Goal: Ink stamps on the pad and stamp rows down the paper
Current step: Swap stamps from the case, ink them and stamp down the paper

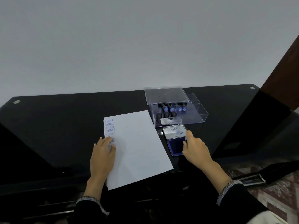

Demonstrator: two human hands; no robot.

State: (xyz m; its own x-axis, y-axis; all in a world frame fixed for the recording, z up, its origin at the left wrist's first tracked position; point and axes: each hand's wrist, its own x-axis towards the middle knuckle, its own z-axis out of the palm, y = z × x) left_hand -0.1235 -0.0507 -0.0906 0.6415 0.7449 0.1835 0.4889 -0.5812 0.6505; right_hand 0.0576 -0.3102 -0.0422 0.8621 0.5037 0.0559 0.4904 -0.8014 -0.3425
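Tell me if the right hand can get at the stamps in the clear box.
Probably yes: the right hand sits at the ink pad, just before the clear box, whose lid is off the stamps.

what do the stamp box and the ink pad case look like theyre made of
The stamp box looks like clear hard plastic, probably acrylic: the stamps inside and the dark table show straight through its walls and lid. The ink pad case appears to be thin metal with a glossy printed lid that catches the light, though painted plastic cannot be ruled out.
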